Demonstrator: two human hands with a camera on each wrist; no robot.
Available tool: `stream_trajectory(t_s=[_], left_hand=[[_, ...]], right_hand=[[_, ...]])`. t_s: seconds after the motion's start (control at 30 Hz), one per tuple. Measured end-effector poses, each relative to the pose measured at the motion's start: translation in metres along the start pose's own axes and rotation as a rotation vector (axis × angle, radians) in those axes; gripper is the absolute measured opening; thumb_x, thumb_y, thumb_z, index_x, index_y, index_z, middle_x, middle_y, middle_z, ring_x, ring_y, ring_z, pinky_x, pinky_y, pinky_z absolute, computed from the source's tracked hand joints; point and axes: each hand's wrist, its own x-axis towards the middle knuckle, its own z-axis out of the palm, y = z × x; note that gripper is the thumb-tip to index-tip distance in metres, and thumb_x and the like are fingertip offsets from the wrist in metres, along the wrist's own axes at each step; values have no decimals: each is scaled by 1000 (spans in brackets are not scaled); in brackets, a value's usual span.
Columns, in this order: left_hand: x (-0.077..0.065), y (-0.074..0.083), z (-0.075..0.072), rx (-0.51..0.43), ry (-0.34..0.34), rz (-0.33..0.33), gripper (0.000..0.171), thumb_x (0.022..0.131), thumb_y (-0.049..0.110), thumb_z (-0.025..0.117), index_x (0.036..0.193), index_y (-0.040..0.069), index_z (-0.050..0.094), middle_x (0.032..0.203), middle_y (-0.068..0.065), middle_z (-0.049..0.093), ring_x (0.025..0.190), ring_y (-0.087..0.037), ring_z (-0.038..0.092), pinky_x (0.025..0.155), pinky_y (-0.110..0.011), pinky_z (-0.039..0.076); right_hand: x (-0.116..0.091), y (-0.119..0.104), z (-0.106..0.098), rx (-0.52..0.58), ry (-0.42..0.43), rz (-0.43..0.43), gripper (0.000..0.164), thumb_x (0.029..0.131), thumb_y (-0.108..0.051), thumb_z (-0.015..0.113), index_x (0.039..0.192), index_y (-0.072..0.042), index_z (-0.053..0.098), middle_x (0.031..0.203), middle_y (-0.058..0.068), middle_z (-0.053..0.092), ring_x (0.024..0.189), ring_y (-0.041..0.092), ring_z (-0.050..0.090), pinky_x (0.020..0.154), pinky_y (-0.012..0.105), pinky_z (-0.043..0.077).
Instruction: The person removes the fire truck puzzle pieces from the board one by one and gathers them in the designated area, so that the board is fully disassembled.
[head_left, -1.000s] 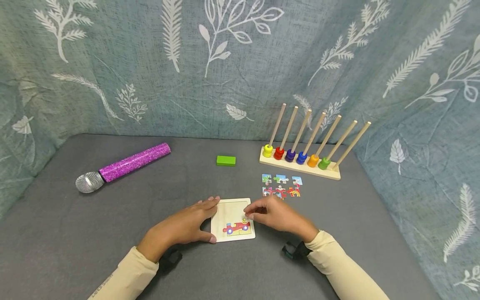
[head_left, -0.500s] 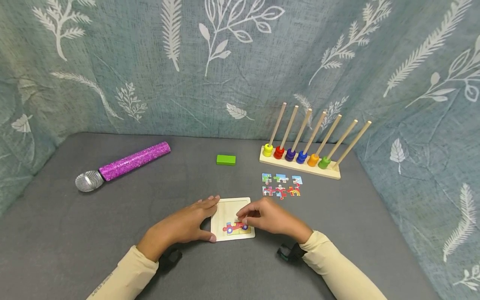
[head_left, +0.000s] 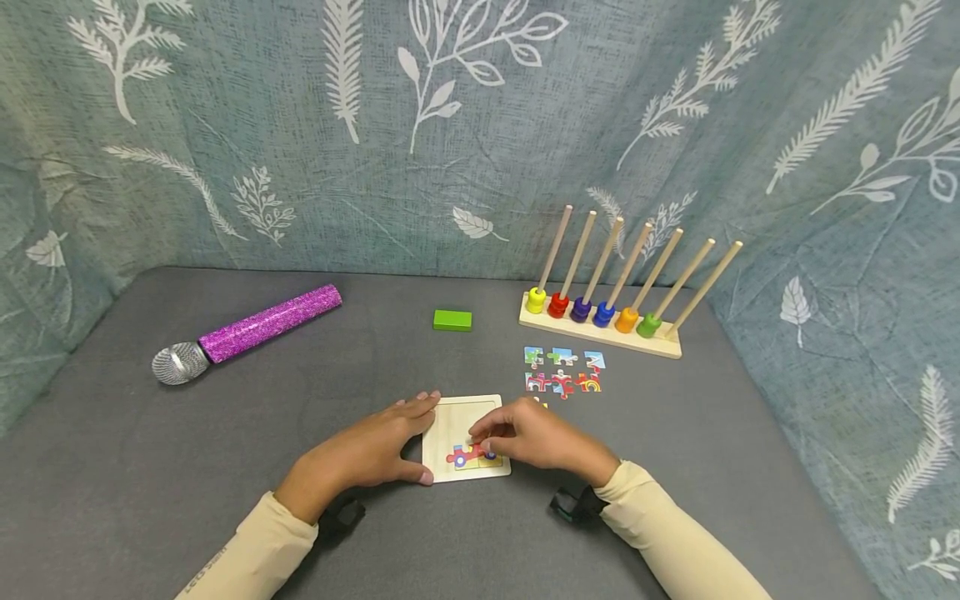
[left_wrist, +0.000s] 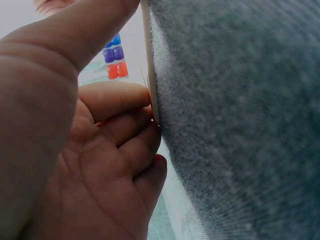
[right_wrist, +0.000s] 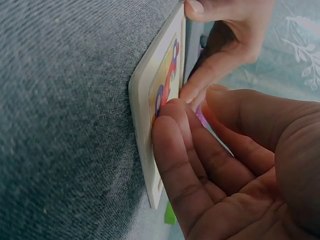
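A pale wooden puzzle board [head_left: 450, 417] lies in front of me, with a partly assembled red car picture [head_left: 468, 458] at its near side. My left hand [head_left: 378, 446] rests against the board's left edge, thumb at the near corner and fingers at the far corner. My right hand [head_left: 536, 433] is over the board, with fingertips low on the picture. It pinches a small puzzle piece [head_left: 467, 447], mostly hidden by the fingers. In the right wrist view, curled fingers [right_wrist: 170, 140] touch the board's surface; the piece is not visible there.
Loose puzzle pieces [head_left: 562, 382] lie in two rows right of the board, with another partly hidden behind the right hand. Behind them stands a peg stacker [head_left: 600, 329] with coloured rings. A green block [head_left: 452, 320] and a purple glitter microphone [head_left: 270, 323] lie farther back.
My right hand has moved left and slightly nearer over the board, bringing the puzzle piece onto the car picture. The left hand and board have stayed in place.
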Motion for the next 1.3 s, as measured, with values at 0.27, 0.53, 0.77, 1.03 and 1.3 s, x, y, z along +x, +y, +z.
stream_trajectory(t_s=[0.27,0.53,0.77,1.03,1.3], left_hand=[[0,-1,0,-12,4,-2,89,78,34,81,144,-7,39,154,-20,30,141,-36,28,115,-49,22],[1,-1,0,-22,0,-17,88,77,33,83,143,-7,41,154,-18,30,141,-35,28,115,-50,22],[0,0,1,-19,-3,-15,87,77,33,82,143,-7,41,154,-19,30,141,-35,28,115,-49,23],[-1,0,0,-15,8,4,86,78,33,82,142,-8,42,153,-20,31,140,-37,29,114,-50,24],[-1,-1,0,-28,-2,-7,87,78,34,81,143,-7,41,155,-19,29,141,-36,28,115,-49,23]], right_hand=[[0,0,2,33,-8,17,16,91,0,64,104,0,73,95,1,72,82,1,62,73,21,54],[-1,1,0,29,0,-34,15,91,0,64,103,-2,73,96,1,71,82,1,61,70,22,53],[0,0,3,-13,4,-68,16,89,0,67,104,-3,74,96,0,69,84,3,60,71,22,52],[3,1,6,-68,21,-84,19,87,1,69,104,-5,74,93,-2,66,79,2,56,68,21,50],[7,0,10,-85,30,-56,19,86,1,68,101,-9,75,92,-3,66,77,3,55,65,21,49]])
